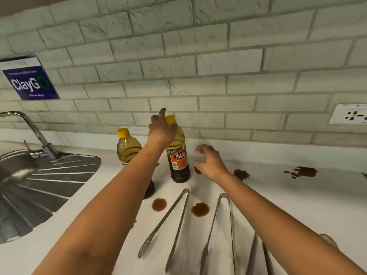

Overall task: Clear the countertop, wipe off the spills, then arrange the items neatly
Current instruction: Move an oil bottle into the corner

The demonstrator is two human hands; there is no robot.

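Two yellow-capped sauce bottles stand on the white countertop [297, 205]. The labelled bottle [178, 155] is upright near the wall; the other bottle [128, 148] stands to its left, partly hidden by my left forearm. My left hand [161, 129] hovers at the labelled bottle's neck with fingers spread, not gripping. My right hand [210, 162] hangs just right of that bottle, fingers loosely curled and empty. Brown spills dot the counter: one [159, 204], another [200, 209], and a third [241, 174], with a larger spill [303, 172] further right.
Metal tongs [168, 221] lie in front of the bottles, a second pair of tongs [220, 229] beside them, more utensils [258, 255] at the bottom edge. A steel sink [39, 185] with tap [33, 132] is on the left. A wall socket [349, 114] sits far right.
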